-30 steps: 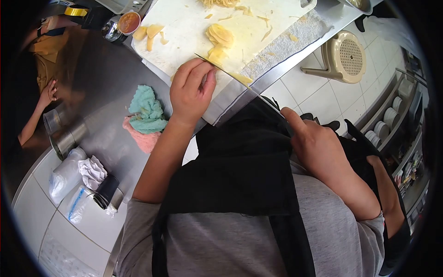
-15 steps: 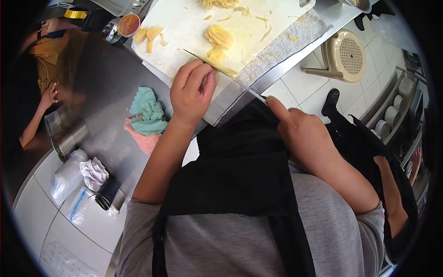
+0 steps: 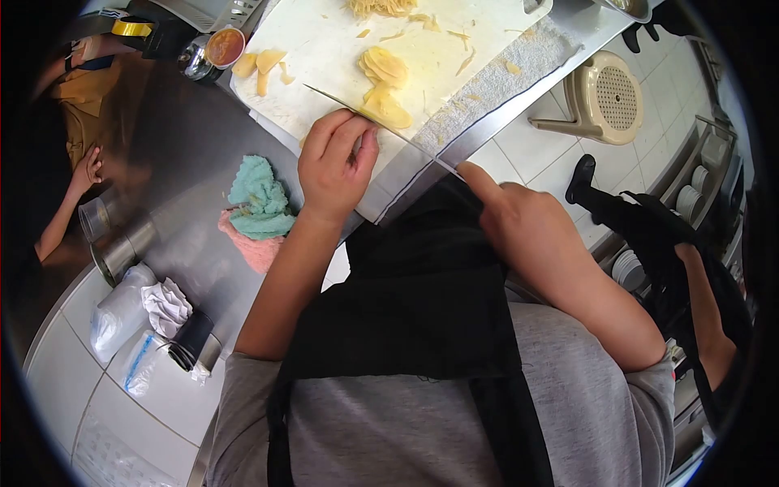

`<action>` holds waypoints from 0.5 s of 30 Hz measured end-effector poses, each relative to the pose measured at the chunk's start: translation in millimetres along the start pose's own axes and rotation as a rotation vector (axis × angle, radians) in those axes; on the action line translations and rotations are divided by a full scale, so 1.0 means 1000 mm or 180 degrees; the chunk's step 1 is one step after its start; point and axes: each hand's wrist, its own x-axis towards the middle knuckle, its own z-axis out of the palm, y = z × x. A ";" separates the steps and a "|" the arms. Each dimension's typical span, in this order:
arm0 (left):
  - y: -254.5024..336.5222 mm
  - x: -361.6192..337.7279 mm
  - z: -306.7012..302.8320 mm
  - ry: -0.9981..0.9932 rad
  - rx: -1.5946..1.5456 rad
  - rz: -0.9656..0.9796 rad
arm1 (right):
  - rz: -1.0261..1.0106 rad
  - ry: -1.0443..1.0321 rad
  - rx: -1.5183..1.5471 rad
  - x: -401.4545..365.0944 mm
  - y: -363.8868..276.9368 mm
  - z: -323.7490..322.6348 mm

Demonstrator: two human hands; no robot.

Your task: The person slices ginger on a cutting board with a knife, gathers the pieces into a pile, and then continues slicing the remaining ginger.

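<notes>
My right hand (image 3: 531, 217) grips a long kitchen knife (image 3: 422, 150) by its pale handle, index finger stretched along it. The blade lies across the near part of a white cutting board (image 3: 324, 49), its tip pointing to the far left. My left hand (image 3: 337, 166) is closed, with curled fingertips against the blade's near side; whatever they press on is hidden. Just beyond the blade lie thin pale-yellow slices (image 3: 385, 69), overlapping. Farther back is a heap of fine yellow shreds (image 3: 381, 6). More yellow pieces (image 3: 264, 65) rest at the board's left edge.
A small cup of red-orange sauce (image 3: 225, 46) stands left of the board. Green (image 3: 260, 199) and pink cloths (image 3: 247, 243) lie on the steel table. A grey towel (image 3: 519, 69) sits under the board. Right are a beige stool (image 3: 613, 97) and another person; one more person's hand (image 3: 87, 169) is left.
The knife and my right hand have slid a little to the left, and more of the near slices shows beyond the blade. My left hand barely moved. The person at right has shifted.
</notes>
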 end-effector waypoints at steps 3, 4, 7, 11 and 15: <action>-0.004 0.000 0.003 0.0127 0.0080 0.0192 | 0.0144 -0.0250 -0.0018 -0.018 0.002 -0.012; -0.004 0.000 0.003 0.0136 0.0060 0.0202 | 0.0233 -0.0320 -0.0038 -0.022 0.002 -0.014; -0.005 0.001 0.004 0.0159 0.0052 0.0242 | 0.0315 -0.0400 -0.0036 -0.030 0.005 -0.015; 0.000 0.000 0.001 0.0033 0.0000 0.0062 | 0.0321 -0.0422 0.0008 -0.034 0.006 -0.015; -0.001 0.001 0.001 0.0032 0.0053 0.0097 | 0.0385 -0.0494 0.0146 -0.037 0.005 -0.018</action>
